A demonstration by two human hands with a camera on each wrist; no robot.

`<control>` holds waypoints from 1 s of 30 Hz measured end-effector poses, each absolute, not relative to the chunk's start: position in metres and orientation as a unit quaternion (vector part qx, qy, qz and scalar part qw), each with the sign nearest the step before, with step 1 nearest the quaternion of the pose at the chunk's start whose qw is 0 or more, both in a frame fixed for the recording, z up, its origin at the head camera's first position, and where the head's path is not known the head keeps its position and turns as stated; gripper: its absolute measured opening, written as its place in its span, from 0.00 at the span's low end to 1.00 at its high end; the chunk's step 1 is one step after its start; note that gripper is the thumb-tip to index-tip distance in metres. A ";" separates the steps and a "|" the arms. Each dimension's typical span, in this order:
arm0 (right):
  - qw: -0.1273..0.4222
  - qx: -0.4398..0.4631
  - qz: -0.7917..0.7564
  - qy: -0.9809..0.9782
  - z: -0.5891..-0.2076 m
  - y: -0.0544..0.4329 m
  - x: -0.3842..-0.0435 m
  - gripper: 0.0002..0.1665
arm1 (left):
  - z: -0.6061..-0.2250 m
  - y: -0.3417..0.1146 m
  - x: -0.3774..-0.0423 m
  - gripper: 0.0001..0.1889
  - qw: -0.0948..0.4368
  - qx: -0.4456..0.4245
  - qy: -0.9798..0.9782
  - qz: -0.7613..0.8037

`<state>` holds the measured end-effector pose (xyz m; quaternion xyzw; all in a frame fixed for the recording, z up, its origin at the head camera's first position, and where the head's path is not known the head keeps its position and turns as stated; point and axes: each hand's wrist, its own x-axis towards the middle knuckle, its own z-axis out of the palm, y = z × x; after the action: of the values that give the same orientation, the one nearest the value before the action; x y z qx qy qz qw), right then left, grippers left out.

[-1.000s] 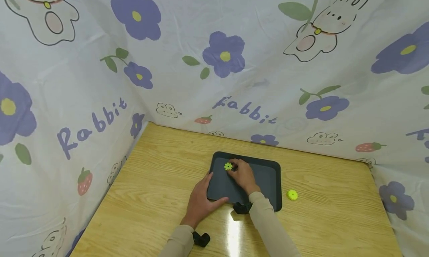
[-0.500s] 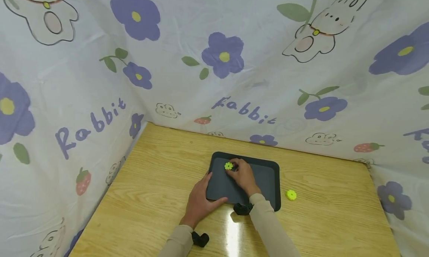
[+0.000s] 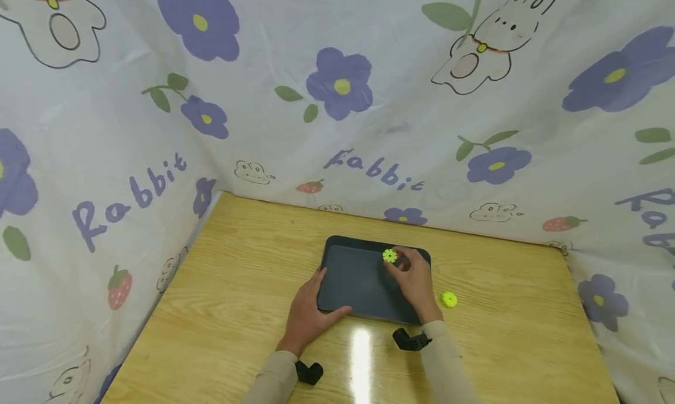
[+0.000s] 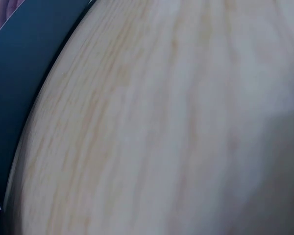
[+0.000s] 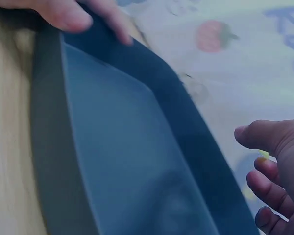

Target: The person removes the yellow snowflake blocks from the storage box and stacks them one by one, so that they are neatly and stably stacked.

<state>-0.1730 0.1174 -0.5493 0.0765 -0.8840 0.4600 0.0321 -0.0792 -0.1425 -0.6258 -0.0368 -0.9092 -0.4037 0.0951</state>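
Note:
A dark grey rectangular tray (image 3: pixel 353 281) lies on the wooden table. At its near left corner, my left hand (image 3: pixel 311 316) holds the rim, fingers along the left side and thumb along the near edge. Over the tray's far right part, my right hand (image 3: pixel 415 278) pinches a small yellow-green snowflake building disc (image 3: pixel 389 256) between thumb and fingers. Most of that disc is hidden behind the right hand (image 5: pixel 279 166) in the right wrist view. Outside the tray, to its right, a second yellow-green piece (image 3: pixel 449 299) of the same kind lies on the table; it looks thick.
The wooden table (image 3: pixel 237 287) meets a white cloth wall (image 3: pixel 274 129) printed with purple flowers and rabbits at the back and sides. Black wrist cameras (image 3: pixel 411 339) stick out from both wrists. The tray's raised wall (image 5: pixel 206 142) shows in the right wrist view.
My right hand has moved right with the disc, from over the tray's left part to its far right part. The left hand keeps its place on the tray, and the head view has shifted slightly.

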 end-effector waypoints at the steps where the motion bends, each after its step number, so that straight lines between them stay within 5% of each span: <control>1: 0.041 0.066 0.460 -0.884 -0.547 0.126 -0.171 0.22 | -0.626 -0.143 -0.079 0.56 0.095 -0.037 -0.908 -0.405; 11: 0.105 -0.053 0.444 -0.888 -0.545 0.207 -0.145 0.24 | -0.621 -0.142 -0.078 0.56 0.074 -0.031 -0.907 -0.413; 22: 0.041 -0.114 0.435 -0.892 -0.568 0.237 -0.114 0.25 | -0.622 -0.143 -0.078 0.56 0.075 -0.032 -0.909 -0.408; 30: 0.047 -0.107 0.443 -0.889 -0.579 0.233 -0.110 0.22 | -0.619 -0.142 -0.079 0.56 0.070 -0.030 -0.909 -0.410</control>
<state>-0.1102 0.2332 -0.5792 -0.1073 -0.8888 0.4430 0.0466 -0.0786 -0.1419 -0.6195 -0.0297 -0.9088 -0.4102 0.0703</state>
